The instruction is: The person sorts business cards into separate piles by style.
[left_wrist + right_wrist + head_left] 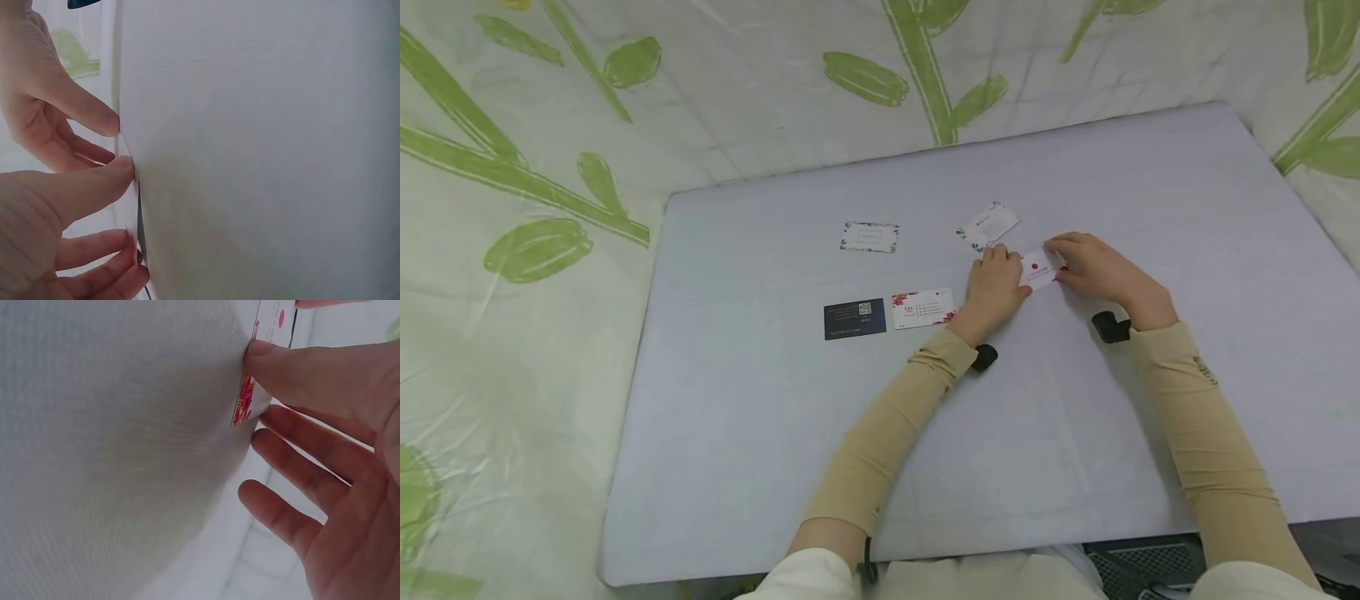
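Observation:
A white business card (1036, 267) with a red dot and red corner pattern lies flat on the table between both hands. My left hand (996, 287) holds its left end, covering part of it. At the right end, my right hand (1105, 271) grips the edges between thumb and forefinger. The right wrist view shows the right thumb (262, 356) on the card's near edge beside its red pattern (244, 400), the other fingers spread apart. A white card with leafy corners (990, 225) lies just beyond the left fingertips.
A red-flowered white card (922, 309) lies left of the left wrist, beside a dark blue card (854, 319) with a QR code. Farther back is a white card with a leafy border (869, 237). The pale cloth-covered table (737, 417) meets a leaf-patterned curtain (775, 108).

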A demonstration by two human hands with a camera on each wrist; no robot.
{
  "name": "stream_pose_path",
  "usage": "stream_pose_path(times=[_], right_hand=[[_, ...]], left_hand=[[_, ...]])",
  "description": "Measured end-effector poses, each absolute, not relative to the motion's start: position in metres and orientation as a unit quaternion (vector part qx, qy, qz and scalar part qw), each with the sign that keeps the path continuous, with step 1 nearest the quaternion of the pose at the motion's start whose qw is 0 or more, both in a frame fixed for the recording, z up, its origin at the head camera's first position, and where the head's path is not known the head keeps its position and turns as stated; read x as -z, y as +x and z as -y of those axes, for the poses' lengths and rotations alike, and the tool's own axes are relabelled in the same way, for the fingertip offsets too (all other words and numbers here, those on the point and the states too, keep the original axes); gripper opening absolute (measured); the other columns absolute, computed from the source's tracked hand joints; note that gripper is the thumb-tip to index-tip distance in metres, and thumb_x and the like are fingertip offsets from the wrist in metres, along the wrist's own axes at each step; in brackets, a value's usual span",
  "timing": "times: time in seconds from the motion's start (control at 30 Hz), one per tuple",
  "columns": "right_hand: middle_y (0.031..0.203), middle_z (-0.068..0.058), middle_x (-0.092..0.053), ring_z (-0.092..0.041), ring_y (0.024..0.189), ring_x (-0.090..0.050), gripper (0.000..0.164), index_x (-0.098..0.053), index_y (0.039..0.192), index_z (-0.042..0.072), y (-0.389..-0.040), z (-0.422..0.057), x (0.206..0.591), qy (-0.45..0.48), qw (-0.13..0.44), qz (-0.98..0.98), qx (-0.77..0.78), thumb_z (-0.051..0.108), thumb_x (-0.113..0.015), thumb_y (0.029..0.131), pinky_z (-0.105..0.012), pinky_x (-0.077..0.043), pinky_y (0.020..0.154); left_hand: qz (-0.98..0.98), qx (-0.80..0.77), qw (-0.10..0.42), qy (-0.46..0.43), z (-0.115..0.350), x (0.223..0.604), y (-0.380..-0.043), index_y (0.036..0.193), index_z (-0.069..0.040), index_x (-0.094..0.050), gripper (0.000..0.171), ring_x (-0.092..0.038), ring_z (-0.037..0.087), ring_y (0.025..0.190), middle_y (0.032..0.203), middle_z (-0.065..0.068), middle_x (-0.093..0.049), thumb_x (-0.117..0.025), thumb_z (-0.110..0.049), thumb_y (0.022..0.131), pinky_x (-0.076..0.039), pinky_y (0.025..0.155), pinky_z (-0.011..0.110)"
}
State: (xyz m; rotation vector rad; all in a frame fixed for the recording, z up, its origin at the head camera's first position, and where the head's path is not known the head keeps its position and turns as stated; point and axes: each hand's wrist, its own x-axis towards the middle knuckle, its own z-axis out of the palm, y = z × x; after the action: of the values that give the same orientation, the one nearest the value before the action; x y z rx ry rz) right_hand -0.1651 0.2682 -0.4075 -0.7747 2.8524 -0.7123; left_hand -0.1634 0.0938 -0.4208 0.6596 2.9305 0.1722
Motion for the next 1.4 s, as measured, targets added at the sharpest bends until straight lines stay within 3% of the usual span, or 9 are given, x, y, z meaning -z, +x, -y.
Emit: stream_pose_path(times=[0.1,0.27,0.4,0.53,0.63,0.7,1.0,1.17,1.4], right_hand=[[0.116,-0.032,-0.049,-0.045,0.108,-0.046,0.045,-0.05,0.117,-0.017,-0.164,-0.266,0.407,-0.237,0.036,-0.937,0.256,-0.011,-0.066,0.076,-0.054,-0.036,0.093],[0.107,-0.027,-0.051,-0.042,0.096,-0.053,0.038,-0.055,0.112,-0.014,-0.161,-0.261,0.408,-0.165,0.007,-0.929,0.331,-0.012,-0.066,0.076,-0.051,-0.046,0.081],[0.098,-0.023,-0.058,-0.034,0.086,-0.058,0.024,-0.061,0.102,-0.011,-0.162,-0.257,0.412,-0.127,-0.038,-0.919,0.372,-0.008,-0.066,0.078,-0.025,-0.05,0.075],[0.094,-0.02,-0.062,-0.012,0.077,-0.057,0.019,-0.064,0.097,-0.007,-0.162,-0.25,0.413,-0.102,-0.056,-0.908,0.402,-0.002,-0.069,0.079,-0.007,-0.038,0.065],[0.094,-0.02,-0.062,0.001,0.072,-0.053,0.019,-0.064,0.097,-0.006,-0.162,-0.241,0.41,-0.085,-0.044,-0.897,0.431,0.002,-0.07,0.08,-0.009,-0.038,0.064],[0.095,-0.02,-0.062,0.003,0.072,-0.052,0.021,-0.064,0.098,-0.006,-0.162,-0.233,0.406,-0.073,-0.028,-0.888,0.454,0.005,-0.07,0.081,-0.011,-0.039,0.065],[0.096,-0.013,-0.061,-0.009,0.078,-0.055,0.023,-0.063,0.101,-0.003,-0.166,-0.188,0.408,-0.076,0.011,-0.842,0.534,0.008,-0.07,0.082,-0.015,-0.042,0.066],[0.097,-0.016,-0.063,-0.011,0.077,-0.056,0.023,-0.064,0.101,-0.003,-0.165,-0.164,0.418,-0.105,0.026,-0.833,0.543,0.006,-0.071,0.081,-0.015,-0.043,0.064],[0.092,-0.016,-0.063,-0.017,0.077,-0.056,0.021,-0.065,0.1,-0.003,-0.163,-0.144,0.424,-0.135,0.052,-0.834,0.532,0.009,-0.07,0.082,-0.017,-0.043,0.061]], left_hand=[[-0.971,-0.106,0.065,0.206,-0.091,0.42,-0.164,0.113,-0.012,-0.056,0.038,-0.045,0.016,0.106,0.112,0.003,-0.049,-0.063,-0.038,0.087,-0.041,0.086,0.028],[-0.946,-0.254,0.05,0.196,-0.082,0.421,-0.162,0.118,-0.007,-0.054,0.035,-0.051,0.015,0.097,0.109,0.006,-0.05,-0.065,-0.014,0.086,-0.043,0.082,0.023],[-0.918,-0.339,0.026,0.202,-0.072,0.423,-0.16,0.115,-0.005,-0.057,0.031,-0.051,0.015,0.091,0.105,0.008,-0.051,-0.062,-0.002,0.085,-0.042,0.081,0.02],[-0.901,-0.387,0.005,0.198,-0.057,0.421,-0.161,0.111,-0.005,-0.061,0.027,-0.05,0.015,0.088,0.099,0.008,-0.053,-0.061,0.001,0.085,-0.038,0.078,0.018],[-0.884,-0.426,-0.006,0.194,-0.042,0.416,-0.163,0.107,-0.003,-0.063,0.024,-0.051,0.016,0.083,0.093,0.009,-0.057,-0.062,0.003,0.084,-0.038,0.074,0.017],[-0.872,-0.452,-0.01,0.189,-0.032,0.412,-0.166,0.105,-0.001,-0.065,0.023,-0.054,0.016,0.081,0.091,0.01,-0.06,-0.063,0.004,0.083,-0.04,0.072,0.014],[-0.837,-0.521,-0.002,0.166,0.028,0.404,-0.162,0.104,0.003,-0.064,0.022,-0.059,0.021,0.084,0.097,0.014,-0.062,-0.064,0.004,0.083,-0.049,0.07,0.019],[-0.845,-0.513,-0.007,0.153,0.056,0.41,-0.154,0.103,0.003,-0.065,0.021,-0.059,0.021,0.083,0.097,0.014,-0.064,-0.065,0.003,0.082,-0.05,0.07,0.022],[-0.862,-0.488,0.03,0.136,0.079,0.414,-0.149,0.105,0.002,-0.065,0.023,-0.06,0.022,0.083,0.1,0.014,-0.063,-0.066,0.002,0.082,-0.049,0.072,0.027]])
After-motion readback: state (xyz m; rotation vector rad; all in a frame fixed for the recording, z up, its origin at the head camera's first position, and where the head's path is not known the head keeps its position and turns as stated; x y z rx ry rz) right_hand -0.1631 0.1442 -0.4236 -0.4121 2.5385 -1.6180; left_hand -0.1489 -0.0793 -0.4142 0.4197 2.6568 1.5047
